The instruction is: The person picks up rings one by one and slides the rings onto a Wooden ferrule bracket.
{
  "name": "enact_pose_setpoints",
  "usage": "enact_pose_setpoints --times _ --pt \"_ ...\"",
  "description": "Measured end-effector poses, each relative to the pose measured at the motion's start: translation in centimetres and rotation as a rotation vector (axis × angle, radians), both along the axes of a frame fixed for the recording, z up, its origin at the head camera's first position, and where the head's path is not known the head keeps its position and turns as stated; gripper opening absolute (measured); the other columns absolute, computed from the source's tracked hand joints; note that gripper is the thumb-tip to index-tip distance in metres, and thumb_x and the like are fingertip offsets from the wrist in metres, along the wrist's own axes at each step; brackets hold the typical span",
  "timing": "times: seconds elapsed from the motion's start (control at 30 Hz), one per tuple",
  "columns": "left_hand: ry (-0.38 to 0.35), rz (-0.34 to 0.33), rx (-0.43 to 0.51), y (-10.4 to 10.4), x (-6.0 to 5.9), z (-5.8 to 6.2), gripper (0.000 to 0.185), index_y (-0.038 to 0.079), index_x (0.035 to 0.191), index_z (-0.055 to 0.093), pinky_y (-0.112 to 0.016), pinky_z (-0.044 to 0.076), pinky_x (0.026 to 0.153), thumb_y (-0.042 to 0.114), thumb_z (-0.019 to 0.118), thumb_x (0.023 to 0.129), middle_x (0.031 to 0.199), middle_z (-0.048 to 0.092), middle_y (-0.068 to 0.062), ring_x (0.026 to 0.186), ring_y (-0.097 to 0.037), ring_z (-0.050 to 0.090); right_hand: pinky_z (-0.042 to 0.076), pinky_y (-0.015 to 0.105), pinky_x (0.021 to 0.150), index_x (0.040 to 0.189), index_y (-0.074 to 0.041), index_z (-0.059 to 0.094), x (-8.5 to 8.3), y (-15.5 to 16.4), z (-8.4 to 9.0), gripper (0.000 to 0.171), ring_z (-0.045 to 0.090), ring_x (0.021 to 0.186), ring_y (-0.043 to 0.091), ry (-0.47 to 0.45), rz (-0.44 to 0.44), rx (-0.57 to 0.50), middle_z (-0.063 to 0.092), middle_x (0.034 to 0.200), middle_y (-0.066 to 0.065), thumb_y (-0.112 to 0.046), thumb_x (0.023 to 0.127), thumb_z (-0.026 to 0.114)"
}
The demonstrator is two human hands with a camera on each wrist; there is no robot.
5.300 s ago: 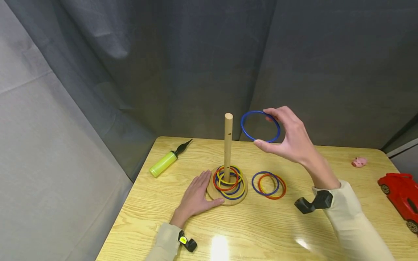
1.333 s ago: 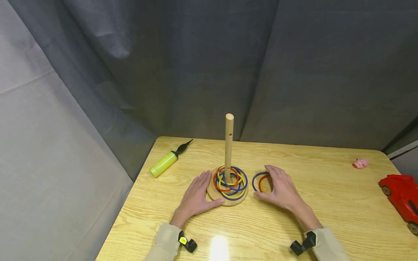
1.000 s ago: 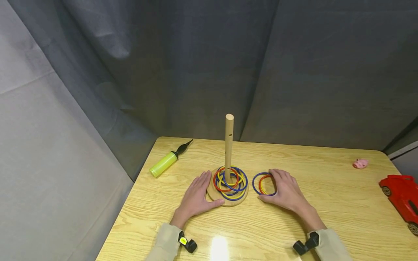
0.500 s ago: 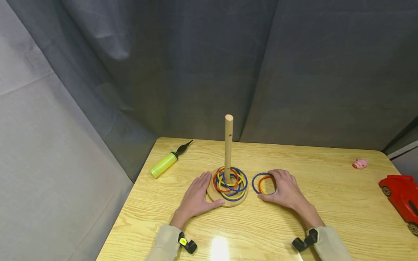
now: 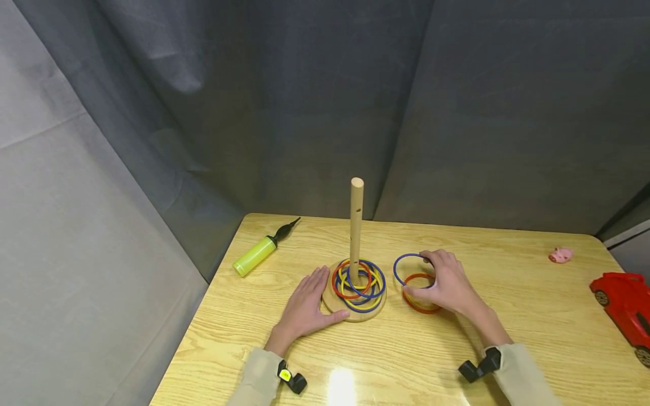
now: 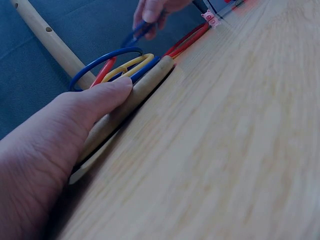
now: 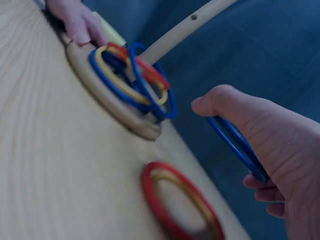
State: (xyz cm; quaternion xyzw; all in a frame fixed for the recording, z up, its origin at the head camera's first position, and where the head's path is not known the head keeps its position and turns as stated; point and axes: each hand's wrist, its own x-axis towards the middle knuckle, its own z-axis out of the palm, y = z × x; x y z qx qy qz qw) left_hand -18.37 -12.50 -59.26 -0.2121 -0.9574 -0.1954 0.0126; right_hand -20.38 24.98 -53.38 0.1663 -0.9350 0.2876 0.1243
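Note:
A round wooden base [image 5: 332, 303] carries an upright wooden peg [image 5: 356, 225], with several red, yellow and blue rings looped loosely around the peg's foot. My left hand [image 5: 303, 307] rests against the base's left side, fingers straight and thumb along its near edge. My right hand [image 5: 451, 283] holds a blue ring [image 7: 235, 145] between thumb and fingers, lifted off the table. Under it, a red ring [image 7: 159, 207] and a yellow ring [image 7: 192, 192] lie on the table to the right of the base.
A yellow-green hand pump [image 5: 255, 255] with a black nozzle lies at the back left of the table [image 5: 396, 361]. To the far right are a small pink pig toy [image 5: 560, 255] and a red toy car [image 5: 624, 310]. Dark curtains [image 5: 325, 101] hang behind the table.
Earlier, my right hand left one blue ring on the peg. Since half a second ago it has raised another blue ring from the red and yellow ones. My left hand stays put.

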Motion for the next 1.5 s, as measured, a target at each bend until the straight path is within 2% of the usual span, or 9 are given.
enact_pose_setpoints --times 0.47,0.6,0.8,1.17,1.5 --pt "-0.002 -0.005 0.007 0.1 0.0 0.2 0.123 0.011 0.168 0.015 -0.043 0.016 0.131 0.093 0.047 0.083 0.175 0.017 -0.004 0.161 -0.023 0.014 0.044 0.053 0.089 0.129 -0.003 0.065 -0.1 -0.4 5.9 0.078 0.052 0.109 0.033 0.089 0.009 -0.052 0.064 0.116 0.016 -0.048 0.072 0.093" --pt "0.005 -0.005 0.007 0.1 0.0 0.2 0.123 0.010 0.168 0.016 -0.043 0.016 0.131 0.093 0.048 0.083 0.175 0.018 -0.005 0.161 -0.023 0.014 0.044 0.047 0.085 0.128 -0.003 0.066 -0.2 -0.6 7.5 0.077 0.050 0.105 0.030 0.095 0.001 -0.070 0.061 0.109 0.013 -0.045 0.070 0.095" --pt "0.014 -0.007 0.013 0.1 -0.1 0.2 0.122 0.009 0.168 0.017 -0.045 0.018 0.131 0.092 0.049 0.083 0.174 0.019 -0.006 0.161 -0.025 0.016 0.038 0.040 0.081 0.126 -0.002 0.065 -0.5 -0.8 10.2 0.077 0.047 0.099 0.026 0.146 0.017 -0.086 0.056 0.099 0.007 -0.040 0.067 0.097" --pt "-0.001 -0.001 0.010 0.1 0.0 0.2 0.123 0.011 0.169 0.015 -0.043 0.015 0.131 0.094 0.047 0.082 0.175 0.017 -0.005 0.162 -0.022 0.013 0.038 0.038 0.081 0.130 -0.007 0.067 -0.6 -1.4 14.9 0.074 0.048 0.102 0.022 0.210 0.062 -0.102 0.057 0.103 0.004 -0.036 0.068 0.096" --pt "-0.009 0.009 -0.002 0.0 0.0 0.1 0.124 0.013 0.169 0.014 -0.040 0.013 0.132 0.095 0.046 0.081 0.175 0.015 -0.002 0.162 -0.018 0.010 0.038 0.038 0.086 0.132 -0.008 0.065 -0.9 -2.6 18.7 0.071 0.047 0.106 0.022 0.238 0.103 -0.124 0.057 0.107 0.004 -0.036 0.073 0.093"
